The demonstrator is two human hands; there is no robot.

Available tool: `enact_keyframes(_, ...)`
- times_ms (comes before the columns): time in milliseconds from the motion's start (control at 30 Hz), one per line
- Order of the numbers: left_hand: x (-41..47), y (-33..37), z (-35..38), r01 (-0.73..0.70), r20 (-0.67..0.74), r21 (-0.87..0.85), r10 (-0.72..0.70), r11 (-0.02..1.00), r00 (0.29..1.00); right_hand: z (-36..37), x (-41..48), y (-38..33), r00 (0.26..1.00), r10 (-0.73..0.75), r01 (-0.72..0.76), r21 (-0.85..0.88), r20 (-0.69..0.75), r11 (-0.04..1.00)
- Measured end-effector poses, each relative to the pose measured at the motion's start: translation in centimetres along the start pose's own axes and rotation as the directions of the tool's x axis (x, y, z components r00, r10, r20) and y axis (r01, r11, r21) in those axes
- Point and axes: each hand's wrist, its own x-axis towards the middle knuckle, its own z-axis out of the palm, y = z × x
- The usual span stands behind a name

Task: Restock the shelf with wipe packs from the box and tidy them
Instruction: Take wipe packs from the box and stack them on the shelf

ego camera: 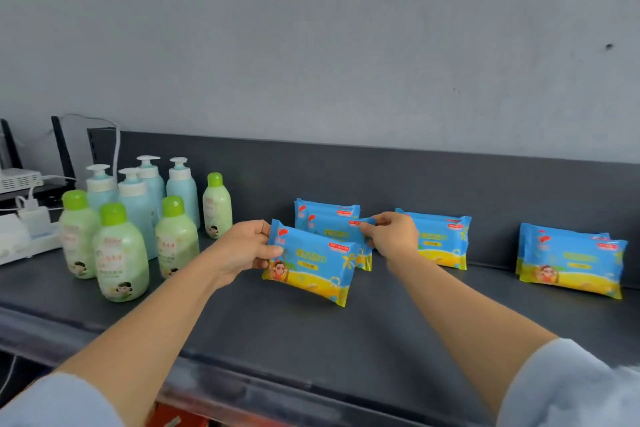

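Note:
Blue-and-yellow wipe packs stand on a dark grey shelf (311, 333). My left hand (242, 250) grips the left edge of the front wipe pack (311, 263), which is tilted and lifted a little off the shelf. My right hand (391, 232) pinches the top right corner of a second pack (332, 227) standing just behind it, in front of another pack (325, 210). A further group (440, 239) stands behind my right hand, partly hidden. At the far right stands one more group of packs (571, 260). The box is not in view.
Green-capped lotion bottles (119, 253) and pale blue pump bottles (138, 194) crowd the shelf's left end. A white power strip and charger (27, 229) and a router lie at the far left. The shelf's back wall (415, 177) rises behind the packs.

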Motion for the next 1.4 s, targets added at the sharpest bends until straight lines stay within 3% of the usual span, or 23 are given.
enact_keyframes(433,2.4,-0.6,-0.8,0.012,0.042,-0.007,-0.012,1.000,0.999,2.3,1.9,0.1,0.999,0.003,-0.001,0.031,-0.042,1.000)
enact_keyframes(733,4.0,-1.0,-0.7,0.004,-0.089,0.029,-0.002,1.000,0.996,3.0,2.1,0.2,1.000,0.007,-0.005,0.050,-0.025,0.999)
enact_keyframes(1133,7.4,-1.3,1.2,-0.023,-0.246,0.177,0.067,0.984,0.967,2.3,1.9,1.4,1.000,0.012,-0.012,0.003,-0.018,1.000)
enact_keyframes(1400,8.1,-2.0,1.8,-0.019,-0.185,0.340,0.087,0.940,0.979,1.9,2.1,1.3,0.989,0.097,-0.087,-0.091,0.110,0.992)
